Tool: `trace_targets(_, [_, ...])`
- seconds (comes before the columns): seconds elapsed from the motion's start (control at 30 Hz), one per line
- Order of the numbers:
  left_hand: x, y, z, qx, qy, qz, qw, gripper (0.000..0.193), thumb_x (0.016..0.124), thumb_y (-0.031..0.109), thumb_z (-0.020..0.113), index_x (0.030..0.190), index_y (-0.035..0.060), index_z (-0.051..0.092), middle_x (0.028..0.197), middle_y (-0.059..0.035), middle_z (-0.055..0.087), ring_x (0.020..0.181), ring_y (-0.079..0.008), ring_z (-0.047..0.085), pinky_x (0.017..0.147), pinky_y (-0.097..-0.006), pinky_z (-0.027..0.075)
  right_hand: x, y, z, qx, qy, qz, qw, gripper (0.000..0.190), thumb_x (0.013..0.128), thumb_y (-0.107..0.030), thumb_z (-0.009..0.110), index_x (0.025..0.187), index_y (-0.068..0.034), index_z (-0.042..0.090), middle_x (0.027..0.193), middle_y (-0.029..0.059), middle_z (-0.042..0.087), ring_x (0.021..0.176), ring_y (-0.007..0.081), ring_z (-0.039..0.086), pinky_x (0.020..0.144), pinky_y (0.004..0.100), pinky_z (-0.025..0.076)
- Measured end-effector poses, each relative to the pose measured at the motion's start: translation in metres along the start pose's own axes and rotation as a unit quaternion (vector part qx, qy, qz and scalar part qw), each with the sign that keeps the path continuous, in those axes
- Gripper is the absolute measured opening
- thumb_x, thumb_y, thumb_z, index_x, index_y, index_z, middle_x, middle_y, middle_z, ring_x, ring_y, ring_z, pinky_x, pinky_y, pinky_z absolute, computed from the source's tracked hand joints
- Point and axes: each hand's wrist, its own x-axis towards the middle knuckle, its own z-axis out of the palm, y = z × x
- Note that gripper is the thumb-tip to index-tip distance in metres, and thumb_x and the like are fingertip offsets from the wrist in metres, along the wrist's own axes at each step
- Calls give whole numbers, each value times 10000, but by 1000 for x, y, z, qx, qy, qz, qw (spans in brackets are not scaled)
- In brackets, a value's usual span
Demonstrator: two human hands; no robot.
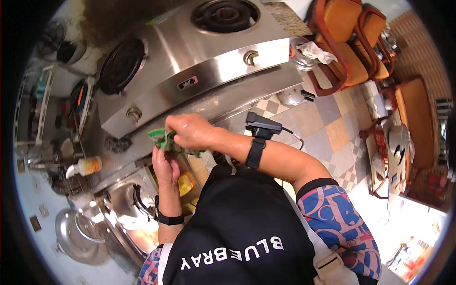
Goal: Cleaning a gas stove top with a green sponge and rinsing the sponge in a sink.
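Observation:
Both my hands are together in front of the stainless steel gas stove (213,67), near its left knob. Between them is a crumpled green cloth or scrubbing pad (167,141); the picture does not settle which. My right hand (190,131) grips it from above with bent fingers. My left hand (165,165) holds its lower side, palm turned inward, with the fingertips partly hidden by the green thing. A dark steel-wool-like scourer (117,144) lies on the metal counter to the left of my hands.
Left of the hands are a white bottle with an orange label (89,166) and a steel sink (133,206). Two black burners (225,16) sit on the stove. A lidded metal pot (290,96) stands on the tiled floor, near wooden chairs (342,57).

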Motion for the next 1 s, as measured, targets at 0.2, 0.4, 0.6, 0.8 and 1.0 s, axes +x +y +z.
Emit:
trace_targets(0.2, [32, -11, 18, 68, 24, -67, 995, 218, 929, 170, 509, 1092, 31, 552, 1047, -84, 616, 944, -182, 598, 818, -315, 481, 22, -8, -5, -329, -220, -64, 916, 180, 791, -232, 605, 908, -122, 687, 907, 75, 701, 858, 263, 678, 690, 424, 487])
trace_targets(0.4, [53, -23, 20, 131, -50, -168, 976, 215, 892, 144, 581, 1068, 31, 533, 999, -92, 638, 896, -194, 633, 789, -299, 508, 17, -6, 4, -438, -327, -45, 836, 259, 812, -277, 615, 1008, -138, 712, 942, 33, 700, 866, 238, 660, 708, 442, 473])
trace_targets(0.6, [39, -24, 57, 124, -18, -184, 975, 246, 906, 157, 578, 1087, 3, 517, 1013, -114, 639, 865, -194, 646, 767, -299, 520, 18, -4, -3, -484, -373, -8, 792, 327, 815, -277, 637, 1111, -148, 692, 1099, 25, 672, 994, 254, 630, 788, 449, 473])
trace_targets(0.8, [27, -33, 86, 135, 23, -187, 973, 281, 917, 188, 570, 1143, 27, 524, 1005, -91, 634, 838, -187, 646, 751, -297, 528, 16, 13, 2, -525, -421, -18, 739, 236, 790, -260, 638, 977, -136, 710, 864, 10, 697, 773, 243, 649, 718, 483, 447])
trace_targets(1.0, [21, -46, 107, 95, 10, -205, 974, 325, 950, 226, 507, 1213, 36, 512, 1050, -97, 623, 890, -206, 644, 758, -321, 541, 5, 9, -10, -577, -420, -44, 699, 214, 756, -208, 641, 922, -98, 719, 835, 36, 687, 822, 258, 644, 728, 455, 464])
